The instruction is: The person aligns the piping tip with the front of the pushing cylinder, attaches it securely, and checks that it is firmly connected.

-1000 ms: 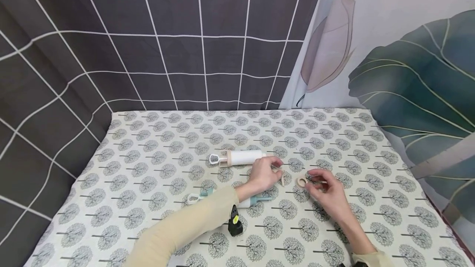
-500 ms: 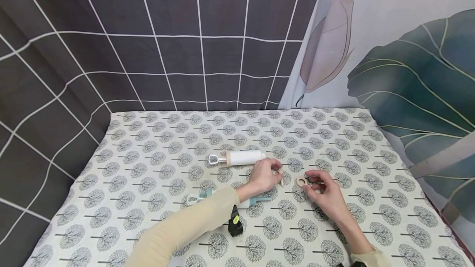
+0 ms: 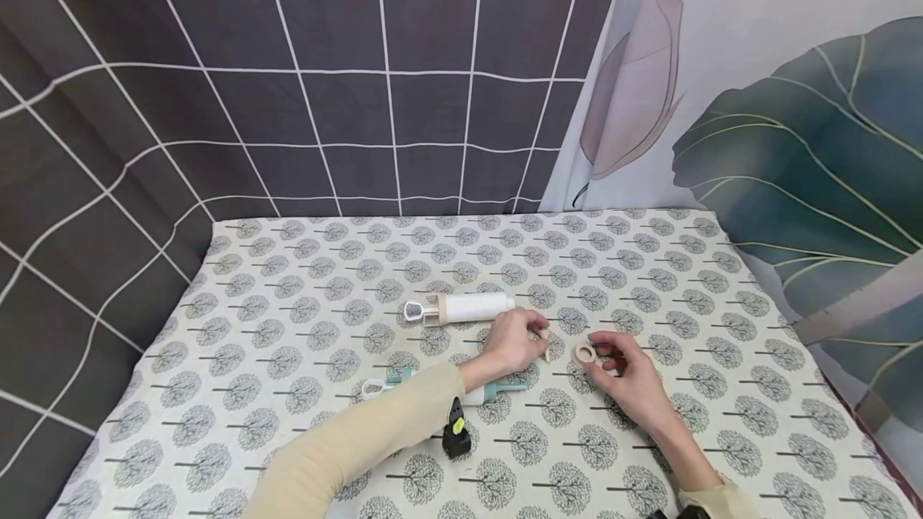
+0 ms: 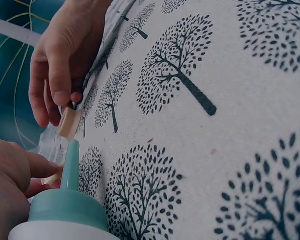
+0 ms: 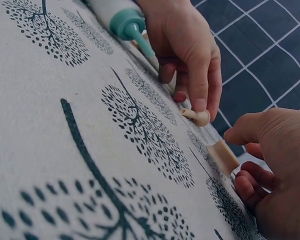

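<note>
On cloth (image 3: 721, 391), well inside far edge (room rightward) | left hand (image 3: 512, 340) pinches beige piece (image 5: 202, 118) | right hand (image 3: 635, 379) loose beside ring (image 5: 223, 158)

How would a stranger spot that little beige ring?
On the tree-print tablecloth, look between the left hand and right hand. Beside the right hand is the beige ring; its wide round hole sets it apart from the stemmed beige piece the left hand pinches.

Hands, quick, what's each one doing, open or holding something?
Left hand: closed, pinching the beige nozzle.
Right hand: open, at the ring; contact unclear.
</note>
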Motion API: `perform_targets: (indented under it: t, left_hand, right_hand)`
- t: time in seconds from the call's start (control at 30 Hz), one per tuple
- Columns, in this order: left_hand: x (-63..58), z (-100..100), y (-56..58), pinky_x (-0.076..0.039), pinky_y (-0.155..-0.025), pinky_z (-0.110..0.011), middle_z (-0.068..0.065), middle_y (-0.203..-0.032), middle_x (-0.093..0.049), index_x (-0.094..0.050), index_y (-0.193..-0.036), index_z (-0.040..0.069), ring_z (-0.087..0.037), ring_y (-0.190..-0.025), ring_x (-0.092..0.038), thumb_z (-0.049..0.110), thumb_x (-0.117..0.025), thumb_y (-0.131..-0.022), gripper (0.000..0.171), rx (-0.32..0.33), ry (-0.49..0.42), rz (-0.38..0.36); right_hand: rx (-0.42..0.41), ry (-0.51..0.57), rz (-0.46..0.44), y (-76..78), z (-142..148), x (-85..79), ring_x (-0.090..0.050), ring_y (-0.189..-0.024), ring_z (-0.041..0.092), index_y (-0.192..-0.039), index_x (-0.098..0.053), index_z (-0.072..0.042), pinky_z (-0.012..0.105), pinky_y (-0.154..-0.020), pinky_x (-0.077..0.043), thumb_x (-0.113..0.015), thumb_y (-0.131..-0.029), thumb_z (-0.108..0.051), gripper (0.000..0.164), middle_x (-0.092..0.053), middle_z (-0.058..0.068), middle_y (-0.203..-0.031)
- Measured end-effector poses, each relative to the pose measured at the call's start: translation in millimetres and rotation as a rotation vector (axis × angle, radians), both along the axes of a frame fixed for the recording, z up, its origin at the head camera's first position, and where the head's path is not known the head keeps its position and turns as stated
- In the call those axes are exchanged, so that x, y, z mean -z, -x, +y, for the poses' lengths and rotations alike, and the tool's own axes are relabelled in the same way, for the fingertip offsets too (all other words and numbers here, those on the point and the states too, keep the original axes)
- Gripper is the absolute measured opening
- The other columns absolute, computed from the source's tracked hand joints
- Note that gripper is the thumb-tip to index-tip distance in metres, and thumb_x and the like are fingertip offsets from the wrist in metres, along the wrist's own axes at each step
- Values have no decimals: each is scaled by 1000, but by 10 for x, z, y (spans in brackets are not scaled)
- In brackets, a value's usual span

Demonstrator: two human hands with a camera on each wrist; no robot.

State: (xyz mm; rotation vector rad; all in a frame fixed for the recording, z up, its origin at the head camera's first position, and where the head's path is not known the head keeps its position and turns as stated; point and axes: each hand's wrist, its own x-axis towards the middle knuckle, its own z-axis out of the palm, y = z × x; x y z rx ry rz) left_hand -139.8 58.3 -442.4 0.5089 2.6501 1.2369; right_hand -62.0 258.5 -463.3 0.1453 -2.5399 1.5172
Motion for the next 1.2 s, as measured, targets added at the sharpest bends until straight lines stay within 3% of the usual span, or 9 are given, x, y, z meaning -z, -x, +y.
perform_targets:
  t: [0.37, 0.63, 1.2]
  left_hand:
    - [-21, -4, 26, -47, -84, -26, 6, -91, -69, -75, -103, 12, -9, -85, -59, 8, -80, -80, 24, 15, 12, -6]
    - [-37, -11, 34, -46, -79, -27, 9, -83, -65, -73, -95, 14, -7, -75, -55, 8, -81, -80, 18, -9, 5, -65]
    - [-12, -52, 19, -47, -68, -21, 7, -72, -61, -69, -83, 10, -7, -66, -54, 1, -81, -76, 17, -42, -74, -82]
  right_hand:
    - [0, -47, 1, 27, -19, 7, -53, -84, 18, -121, -61, 4, 18, -72, -47, -78, -79, 6, 45, -57, 14, -104]
    - [1, -95, 15, 44, -39, 5, -53, -81, 17, -118, -63, 4, 19, -70, -46, -77, -78, 7, 42, -59, 12, -100]
    - [18, -247, 126, 55, -59, 72, -50, -75, 14, -116, -68, 0, 23, -63, -44, -77, -75, 9, 42, -56, 6, -92]
